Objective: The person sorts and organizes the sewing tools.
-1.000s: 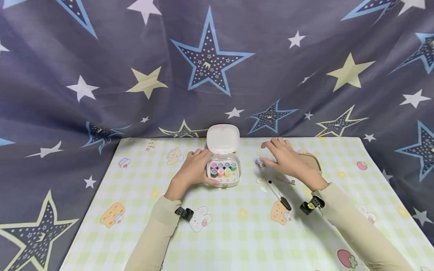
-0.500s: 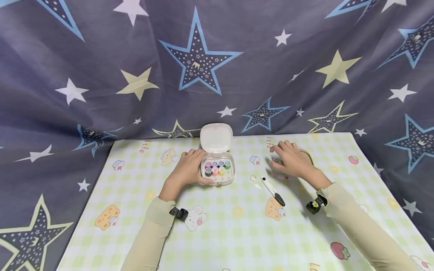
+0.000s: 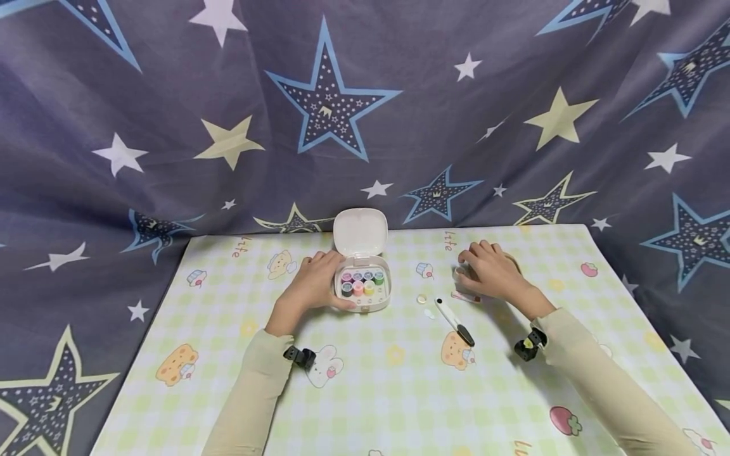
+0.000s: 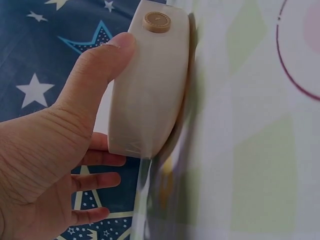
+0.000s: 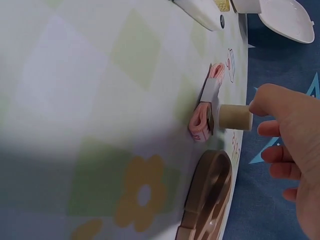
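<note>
A small white sewing box (image 3: 362, 290) with several coloured thread spools stands on the checked mat, its lid (image 3: 360, 232) raised. My left hand (image 3: 315, 284) grips the box's left side. In the left wrist view the thumb (image 4: 100, 65) lies on the box wall (image 4: 150, 95) and the fingers curl behind it. My right hand (image 3: 487, 273) is to the right, curled, pinching a small beige cylinder (image 5: 235, 117); the thumb (image 5: 275, 100) touches its end. A pink thread bundle (image 5: 204, 117) lies just below that cylinder.
A white tool with a black handle (image 3: 454, 320) and two small pale buttons (image 3: 422, 299) lie between the hands. A brown oval object (image 5: 207, 200) lies under the right hand. The checked mat (image 3: 399, 392) ends at a star-printed cloth (image 3: 342, 126) behind and at both sides.
My right hand moved right, away from the box, and its spread fingers curled onto the small beige cylinder by the pink bundle. The left hand stayed on the box.
</note>
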The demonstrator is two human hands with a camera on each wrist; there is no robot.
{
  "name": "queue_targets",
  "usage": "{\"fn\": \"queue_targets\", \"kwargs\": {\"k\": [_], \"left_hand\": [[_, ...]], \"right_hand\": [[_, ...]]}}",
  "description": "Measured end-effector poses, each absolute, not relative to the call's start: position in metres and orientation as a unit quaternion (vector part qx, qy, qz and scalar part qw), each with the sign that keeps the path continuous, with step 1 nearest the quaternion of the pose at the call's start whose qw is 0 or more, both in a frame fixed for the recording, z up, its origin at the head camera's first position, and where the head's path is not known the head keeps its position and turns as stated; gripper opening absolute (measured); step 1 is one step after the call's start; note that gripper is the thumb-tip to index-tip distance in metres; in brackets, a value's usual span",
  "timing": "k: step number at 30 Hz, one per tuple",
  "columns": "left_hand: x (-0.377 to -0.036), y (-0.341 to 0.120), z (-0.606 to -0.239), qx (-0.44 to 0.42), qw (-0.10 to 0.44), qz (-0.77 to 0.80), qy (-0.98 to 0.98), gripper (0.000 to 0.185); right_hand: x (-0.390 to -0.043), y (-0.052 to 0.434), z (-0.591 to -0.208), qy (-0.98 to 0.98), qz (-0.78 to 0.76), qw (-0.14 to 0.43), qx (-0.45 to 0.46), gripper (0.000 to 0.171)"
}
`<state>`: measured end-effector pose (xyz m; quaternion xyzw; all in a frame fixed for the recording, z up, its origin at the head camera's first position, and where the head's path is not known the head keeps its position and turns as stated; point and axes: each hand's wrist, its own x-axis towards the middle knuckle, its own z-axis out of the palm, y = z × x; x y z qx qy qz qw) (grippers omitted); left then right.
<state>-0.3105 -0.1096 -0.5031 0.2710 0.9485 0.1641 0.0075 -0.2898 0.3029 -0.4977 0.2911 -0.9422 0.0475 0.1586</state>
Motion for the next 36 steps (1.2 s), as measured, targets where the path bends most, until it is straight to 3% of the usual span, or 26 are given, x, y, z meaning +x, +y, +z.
{"fn": "queue_targets", "kwargs": {"k": [36], "left_hand": [[-0.3094, -0.1116, -0.5038, 0.272, 0.004, 0.163, 0.948, 0.114]], "right_hand": [[-0.2900, 0.2975, -0.4999, -0.948, 0.013, 0.144, 0.284, 0.018]]}}
